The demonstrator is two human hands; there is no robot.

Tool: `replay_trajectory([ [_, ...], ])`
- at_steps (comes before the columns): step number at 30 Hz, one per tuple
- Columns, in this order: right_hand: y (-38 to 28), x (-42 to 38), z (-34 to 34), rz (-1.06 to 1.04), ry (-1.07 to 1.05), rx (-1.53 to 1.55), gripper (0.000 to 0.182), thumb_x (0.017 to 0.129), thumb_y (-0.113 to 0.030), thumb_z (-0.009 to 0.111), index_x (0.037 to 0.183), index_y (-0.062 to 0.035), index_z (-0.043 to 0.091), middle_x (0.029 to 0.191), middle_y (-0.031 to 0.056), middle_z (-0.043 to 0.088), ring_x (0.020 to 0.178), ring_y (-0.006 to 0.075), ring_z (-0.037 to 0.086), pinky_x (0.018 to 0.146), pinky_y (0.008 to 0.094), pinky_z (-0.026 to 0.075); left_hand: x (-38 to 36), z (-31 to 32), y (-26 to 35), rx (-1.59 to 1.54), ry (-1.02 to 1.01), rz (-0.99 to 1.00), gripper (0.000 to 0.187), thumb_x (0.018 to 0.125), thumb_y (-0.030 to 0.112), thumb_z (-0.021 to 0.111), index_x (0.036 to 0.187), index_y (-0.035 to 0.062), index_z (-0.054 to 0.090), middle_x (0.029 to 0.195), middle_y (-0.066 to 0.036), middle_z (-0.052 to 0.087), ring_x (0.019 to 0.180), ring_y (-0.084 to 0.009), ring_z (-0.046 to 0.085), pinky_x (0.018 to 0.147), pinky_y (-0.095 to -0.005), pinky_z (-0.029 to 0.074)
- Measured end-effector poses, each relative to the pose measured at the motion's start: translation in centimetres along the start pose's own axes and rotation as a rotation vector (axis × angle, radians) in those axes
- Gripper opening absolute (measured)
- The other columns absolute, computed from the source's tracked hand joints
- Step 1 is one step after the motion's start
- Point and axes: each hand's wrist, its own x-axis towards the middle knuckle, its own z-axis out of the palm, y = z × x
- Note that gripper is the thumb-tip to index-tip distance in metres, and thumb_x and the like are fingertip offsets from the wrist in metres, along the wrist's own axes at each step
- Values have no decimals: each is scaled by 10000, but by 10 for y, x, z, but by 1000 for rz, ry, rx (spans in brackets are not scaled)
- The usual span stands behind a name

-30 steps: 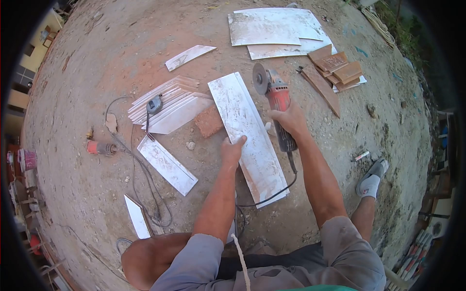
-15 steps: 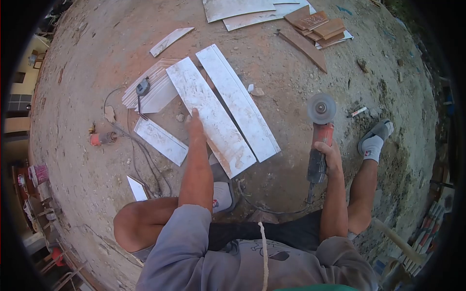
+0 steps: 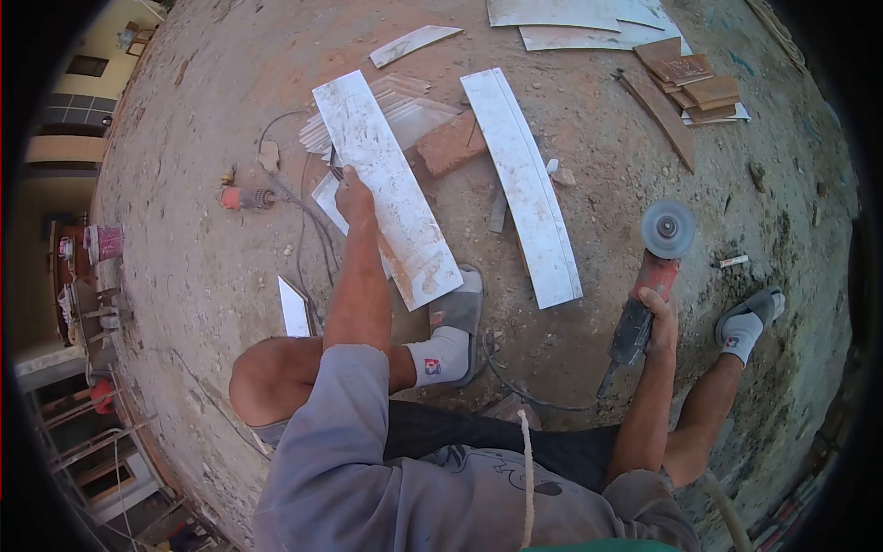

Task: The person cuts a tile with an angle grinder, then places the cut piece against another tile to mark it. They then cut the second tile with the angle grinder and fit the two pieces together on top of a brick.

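Note:
My left hand [image 3: 356,195] is closed on the left edge of a long white tile strip [image 3: 391,189], which is dusty and smeared with brown at its near end. To its right lies a second white tile strip [image 3: 526,198] with a line along one side, clearly apart from the first. A reddish brick [image 3: 449,147] shows between them. My right hand [image 3: 659,320] is wrapped round the body of a red and black angle grinder [image 3: 647,287]. Its disc [image 3: 668,229] points away from me, off to the right of both strips and touching neither.
Thin tile offcuts [image 3: 414,109] lie stacked beyond the held strip. A red drill [image 3: 246,198] and loose cables [image 3: 299,198] are at left. Brown tile pieces [image 3: 694,78] and large white sheets [image 3: 589,37] lie far right. A marker [image 3: 731,261] rests near my right foot.
The held strip has shifted left, away from the other strip, so the gap is wider and the brick shows. The tape measure is now hidden. The grinder stays in my right hand.

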Motion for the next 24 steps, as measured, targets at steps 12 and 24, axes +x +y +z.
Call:
replay_trajectory([
  [12,9,7,5,31,56,26,446,746,-331,710,993,4,551,743,117,621,581,198,623,527,326,537,31,18,-13,-65,-38,53,652,966,521,436,917,-73,701,830,-244,688,812,-371,651,769,-446,467],
  [24,4,17,15,83,8,200,500,751,-353,688,1037,40,572,795,156,651,657,231,662,586,340,556,69,46,-19,210,-182,175,585,951,486,502,847,-60,685,836,-235,680,816,-374,646,786,-442,476],
])
